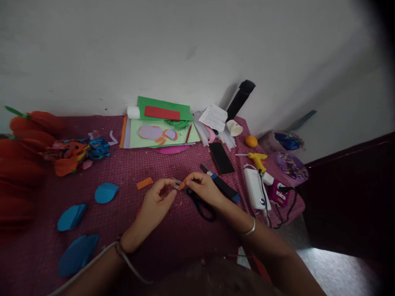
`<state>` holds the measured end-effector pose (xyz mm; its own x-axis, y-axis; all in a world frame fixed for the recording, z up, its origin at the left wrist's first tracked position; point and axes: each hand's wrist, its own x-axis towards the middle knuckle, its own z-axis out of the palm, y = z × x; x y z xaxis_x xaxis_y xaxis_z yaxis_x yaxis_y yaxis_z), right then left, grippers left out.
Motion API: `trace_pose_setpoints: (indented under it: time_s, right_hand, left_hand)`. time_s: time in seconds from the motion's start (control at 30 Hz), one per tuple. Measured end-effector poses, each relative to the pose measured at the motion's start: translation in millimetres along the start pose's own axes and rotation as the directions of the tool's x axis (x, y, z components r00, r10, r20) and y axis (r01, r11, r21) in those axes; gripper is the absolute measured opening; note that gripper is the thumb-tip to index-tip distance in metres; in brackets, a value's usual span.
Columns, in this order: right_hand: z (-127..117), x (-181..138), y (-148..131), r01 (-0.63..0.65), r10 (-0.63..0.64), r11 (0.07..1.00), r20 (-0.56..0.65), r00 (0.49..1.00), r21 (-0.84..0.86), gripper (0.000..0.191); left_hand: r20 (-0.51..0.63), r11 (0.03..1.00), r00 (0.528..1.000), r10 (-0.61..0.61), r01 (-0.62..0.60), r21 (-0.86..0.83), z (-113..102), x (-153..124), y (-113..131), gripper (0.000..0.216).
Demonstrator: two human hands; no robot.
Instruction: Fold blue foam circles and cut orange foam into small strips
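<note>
My left hand [157, 201] and my right hand [203, 189] meet over the maroon checked cloth [129, 230]. Between their fingertips is a small orange paper scrap [181, 186] next to a thin metallic piece. The right hand pinches that scrap; the left hand's fingers curl in a pinch at its other side. Black-handled scissors [203, 207] lie under the right hand. An orange paper strip [145, 183] lies on the cloth just left of the hands.
Blue paper petals [105, 192] lie at left, red and orange paper shapes [31, 139] at far left. Green card sheets [163, 123], a phone [221, 158], a yellow glue gun [257, 159], a white power bank [254, 187] and an orange ball [251, 141] sit beyond.
</note>
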<state>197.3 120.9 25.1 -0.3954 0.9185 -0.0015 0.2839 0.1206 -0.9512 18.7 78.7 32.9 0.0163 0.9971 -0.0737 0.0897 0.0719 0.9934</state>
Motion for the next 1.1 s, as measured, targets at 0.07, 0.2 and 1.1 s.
trace_pose_setpoints:
  time_s: [0.07,0.2,1.1]
  right_hand:
    - [0.4,-1.6,-7.1,-0.089,0.080,0.972,0.049,0.996,0.218,0.016]
    - [3.4,-2.9,-14.9,-0.114,0.090,0.942,0.088,0.992,0.315,0.030]
    - [10.8,-5.0,-7.0,-0.262,0.096,0.843,0.347,0.933,0.470,0.013]
  left_hand:
    - [0.062,1.000,0.998,-0.009,0.009,0.009,1.0,-0.7,3.6,0.012]
    - [0.165,0.985,0.975,-0.147,0.159,-0.065,-0.4,-1.3,4.9,0.017]
    - [0.158,0.760,0.953,-0.260,0.303,-0.575,-8.6,0.0,0.0,0.013]
